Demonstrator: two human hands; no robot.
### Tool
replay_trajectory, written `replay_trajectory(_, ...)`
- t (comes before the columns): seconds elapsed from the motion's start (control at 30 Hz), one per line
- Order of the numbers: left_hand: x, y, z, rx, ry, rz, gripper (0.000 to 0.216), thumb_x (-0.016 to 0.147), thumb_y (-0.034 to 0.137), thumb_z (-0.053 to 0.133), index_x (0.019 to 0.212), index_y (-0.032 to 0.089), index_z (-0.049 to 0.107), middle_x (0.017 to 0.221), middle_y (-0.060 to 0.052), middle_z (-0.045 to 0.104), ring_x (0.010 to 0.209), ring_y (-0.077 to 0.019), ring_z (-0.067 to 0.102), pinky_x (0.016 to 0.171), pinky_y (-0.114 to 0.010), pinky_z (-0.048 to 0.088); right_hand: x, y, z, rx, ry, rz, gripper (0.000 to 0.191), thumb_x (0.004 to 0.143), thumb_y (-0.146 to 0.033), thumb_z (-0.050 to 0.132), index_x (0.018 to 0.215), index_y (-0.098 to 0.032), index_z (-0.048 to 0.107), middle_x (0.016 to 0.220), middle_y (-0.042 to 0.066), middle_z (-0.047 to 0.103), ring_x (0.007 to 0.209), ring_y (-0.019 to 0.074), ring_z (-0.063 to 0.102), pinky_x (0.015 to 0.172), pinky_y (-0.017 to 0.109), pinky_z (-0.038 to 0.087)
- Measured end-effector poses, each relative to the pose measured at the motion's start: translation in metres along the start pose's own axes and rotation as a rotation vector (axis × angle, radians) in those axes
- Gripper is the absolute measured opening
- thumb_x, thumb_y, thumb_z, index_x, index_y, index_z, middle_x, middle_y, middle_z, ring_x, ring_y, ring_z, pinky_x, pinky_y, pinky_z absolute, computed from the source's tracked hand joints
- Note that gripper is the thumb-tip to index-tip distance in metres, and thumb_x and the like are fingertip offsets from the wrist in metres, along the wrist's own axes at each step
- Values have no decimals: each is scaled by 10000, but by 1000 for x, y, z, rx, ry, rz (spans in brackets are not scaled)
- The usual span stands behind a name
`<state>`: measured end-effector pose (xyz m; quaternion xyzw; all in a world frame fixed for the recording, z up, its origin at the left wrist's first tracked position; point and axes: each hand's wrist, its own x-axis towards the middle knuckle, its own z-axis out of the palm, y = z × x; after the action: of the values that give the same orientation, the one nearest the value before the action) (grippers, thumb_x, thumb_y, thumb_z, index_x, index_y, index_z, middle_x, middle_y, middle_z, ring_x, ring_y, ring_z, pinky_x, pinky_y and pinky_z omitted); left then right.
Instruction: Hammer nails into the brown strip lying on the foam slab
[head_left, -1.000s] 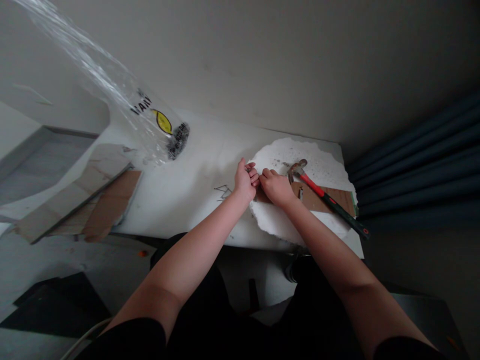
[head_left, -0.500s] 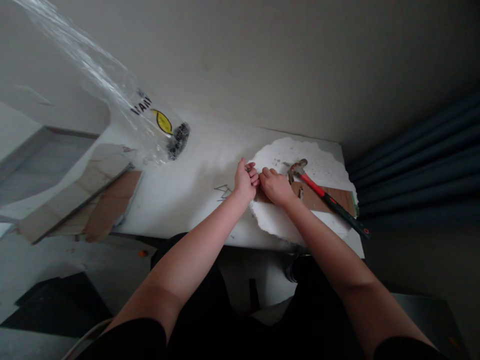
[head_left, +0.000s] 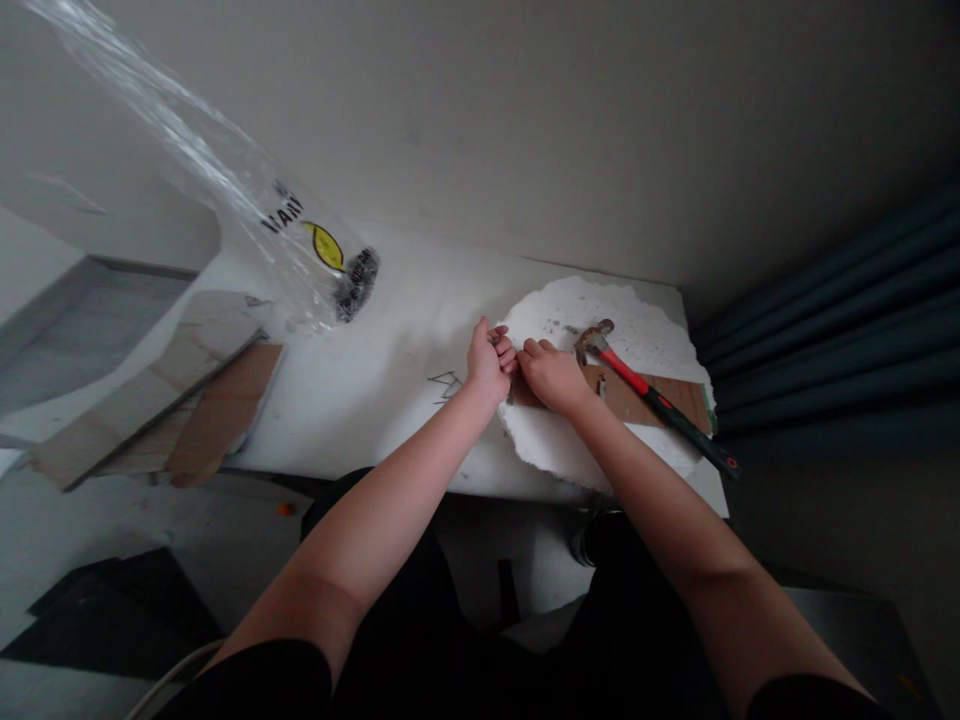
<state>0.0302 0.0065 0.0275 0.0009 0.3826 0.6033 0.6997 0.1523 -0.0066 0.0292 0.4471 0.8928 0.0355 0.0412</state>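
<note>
Board (head_left: 627,403) lies under the right grip (head_left: 553,374) — hammer (head_left: 657,398) across it.

Pretty basic outfit tbh: plain black short sleeves (head_left: 270,670) ending a bit above the elbow, then bare forearms (head_left: 390,510) down to an ungloved left hand (head_left: 491,362) and right hand (head_left: 551,375). Trousers (head_left: 622,610) are black too, so dark I can't tell where the top ends.
</note>
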Motion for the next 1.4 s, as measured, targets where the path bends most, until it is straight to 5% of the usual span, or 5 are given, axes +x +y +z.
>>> replay_trajectory(1.4, 3, 2, -1, -39, 14, 11, 392, 993, 495, 474, 760, 183, 523, 505, 70, 421, 361, -49, 332, 393, -187, 238, 0, 3, 11, 48, 50, 100, 298, 1054, -185, 294, 1146, -130, 572, 1195, 154, 598, 998, 244, 555, 696, 305, 398)
